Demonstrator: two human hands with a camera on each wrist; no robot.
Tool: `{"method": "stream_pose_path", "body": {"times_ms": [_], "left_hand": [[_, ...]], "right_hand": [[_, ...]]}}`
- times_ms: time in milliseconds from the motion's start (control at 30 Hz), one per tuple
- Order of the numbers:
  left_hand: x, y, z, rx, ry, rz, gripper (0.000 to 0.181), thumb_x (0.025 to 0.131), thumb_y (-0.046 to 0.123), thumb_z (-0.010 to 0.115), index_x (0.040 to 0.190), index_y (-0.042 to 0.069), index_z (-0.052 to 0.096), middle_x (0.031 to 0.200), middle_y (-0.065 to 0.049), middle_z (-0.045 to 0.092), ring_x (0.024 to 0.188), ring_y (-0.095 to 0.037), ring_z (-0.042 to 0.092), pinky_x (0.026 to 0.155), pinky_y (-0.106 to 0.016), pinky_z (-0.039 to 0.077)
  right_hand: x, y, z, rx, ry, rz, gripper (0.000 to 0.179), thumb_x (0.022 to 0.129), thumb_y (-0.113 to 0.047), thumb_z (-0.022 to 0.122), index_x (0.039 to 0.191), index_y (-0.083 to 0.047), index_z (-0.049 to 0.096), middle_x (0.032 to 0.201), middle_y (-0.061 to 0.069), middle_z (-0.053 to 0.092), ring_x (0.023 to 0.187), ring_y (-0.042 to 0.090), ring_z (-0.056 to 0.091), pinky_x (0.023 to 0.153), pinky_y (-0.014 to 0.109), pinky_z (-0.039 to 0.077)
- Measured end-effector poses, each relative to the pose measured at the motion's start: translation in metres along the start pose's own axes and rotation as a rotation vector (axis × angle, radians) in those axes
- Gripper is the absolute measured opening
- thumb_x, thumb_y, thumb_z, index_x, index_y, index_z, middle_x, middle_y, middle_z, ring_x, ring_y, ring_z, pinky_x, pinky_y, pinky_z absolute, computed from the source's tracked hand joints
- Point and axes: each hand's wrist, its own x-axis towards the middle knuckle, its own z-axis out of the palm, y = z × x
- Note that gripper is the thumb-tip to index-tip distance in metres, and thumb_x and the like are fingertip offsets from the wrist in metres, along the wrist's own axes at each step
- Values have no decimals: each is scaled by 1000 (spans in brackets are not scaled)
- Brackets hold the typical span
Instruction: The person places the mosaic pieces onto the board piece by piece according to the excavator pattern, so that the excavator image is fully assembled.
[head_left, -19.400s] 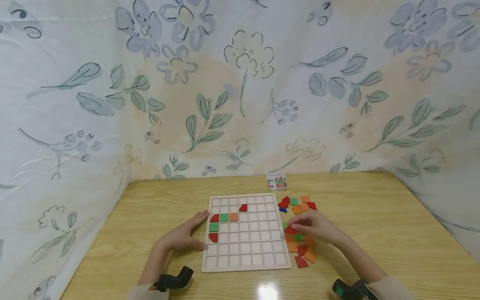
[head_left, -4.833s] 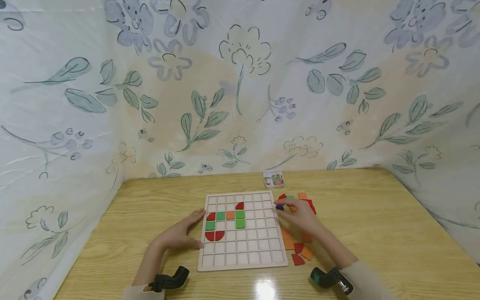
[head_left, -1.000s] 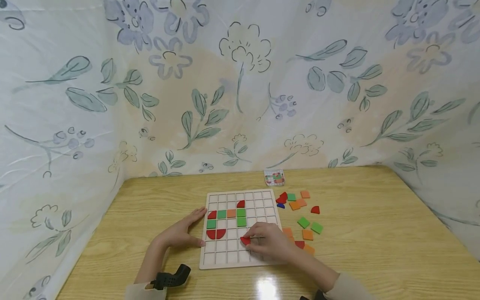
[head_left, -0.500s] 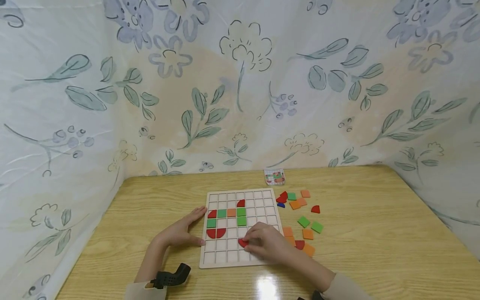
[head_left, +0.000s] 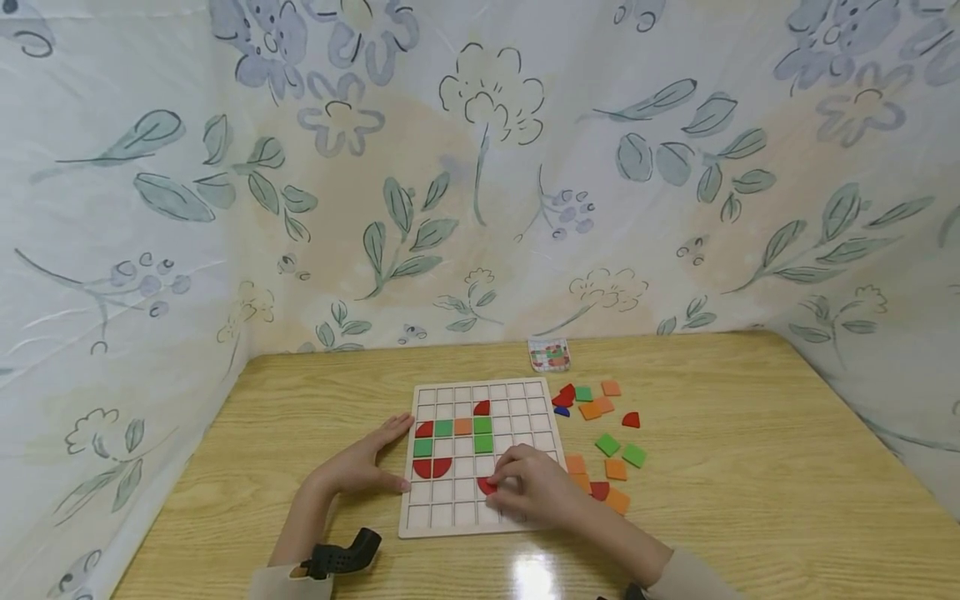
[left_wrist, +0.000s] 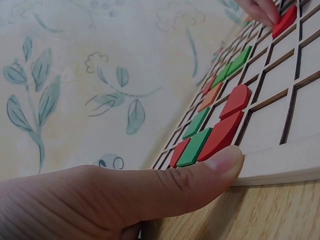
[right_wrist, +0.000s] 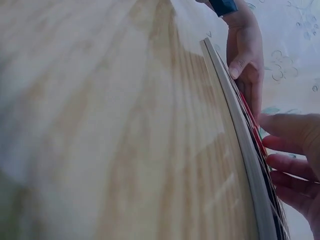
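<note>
A pale wooden grid board (head_left: 450,532) lies on the table, with red quarter-circle, green square and orange square tiles in some of its cells. My left hand (head_left: 360,468) rests at the board's left edge, fingers spread; in the left wrist view its thumb (left_wrist: 200,172) presses the rim beside a red tile. Over the lower middle of the board, my right hand (head_left: 536,487) pinches a red quarter-circle tile (head_left: 485,485) between thumb and index finger, at a cell. The fingertips partly cover that tile. The right wrist view shows the right hand (right_wrist: 297,155) at the board's side.
Loose tiles lie right of the board: a blue piece (head_left: 562,412), a red quarter-circle (head_left: 632,420), green squares (head_left: 633,455) and orange squares (head_left: 616,469). A small printed pattern card (head_left: 550,354) lies behind the board. A floral cloth (head_left: 480,208) hangs behind the table.
Over the last second my right hand shifts the red tile slightly left and down to a cell. Since the oldest frame, two green squares and a red quarter-circle have joined the board. Left hand stays.
</note>
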Motion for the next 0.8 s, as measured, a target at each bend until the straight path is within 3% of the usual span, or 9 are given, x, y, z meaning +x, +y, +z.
{"method": "stream_pose_path", "body": {"times_ms": [233,500,800], "left_hand": [[0,1,1,-1,1,1,97,69,33,80,147,15,25,154,-10,14,141,-34,5,109,-58,11],[-1,0,0,4,0,12,98,68,34,80,147,13,25,154,-11,14,141,-35,6,109,-58,12],[-1,-2,2,2,3,20,98,69,33,79,147,14,24,154,-12,13,141,-35,5,109,-59,12]], "right_hand": [[1,10,-9,137,94,-1,12,81,-24,71,92,-18,72,92,-15,64,90,5,58,81,27,49],[-5,34,-28,118,256,-5,14,81,-21,71,92,-12,72,93,-5,68,89,15,62,75,32,52],[-15,56,-56,153,311,142,18,79,-17,72,96,-10,72,95,-4,69,92,18,61,80,39,51]]}}
